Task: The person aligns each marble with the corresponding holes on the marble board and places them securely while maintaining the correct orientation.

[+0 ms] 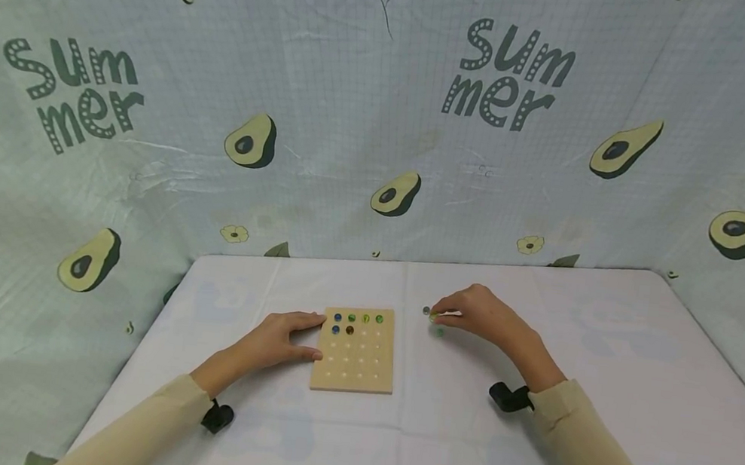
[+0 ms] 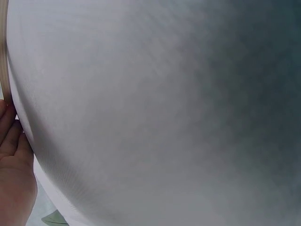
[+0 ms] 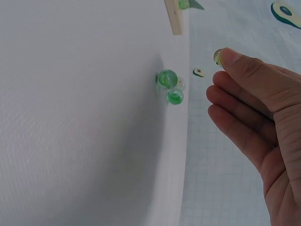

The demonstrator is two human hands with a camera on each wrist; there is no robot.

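A square wooden board [image 1: 352, 376] with rows of small hollows lies on the table, several glass marbles seated in its top two rows. My left hand [image 1: 272, 343] rests at the board's left edge, index finger and thumb touching it. In the left wrist view the fingers [image 2: 10, 129] lie along the board's side [image 2: 4, 61]. To the right of the board, my right hand [image 1: 482, 316] pinches a yellow-green marble [image 3: 217, 57] between thumb and fingertips, above the table. Loose green marbles [image 3: 167, 79] sit close together on the cloth beneath that hand.
A white cloth covers the table [image 1: 445, 445]. Behind it hangs a pale sheet [image 1: 331, 107] printed with avocados and lettering. Black wrist mounts [image 1: 509, 398] stick out under both forearms. The table's far edge lies just beyond the loose marbles.
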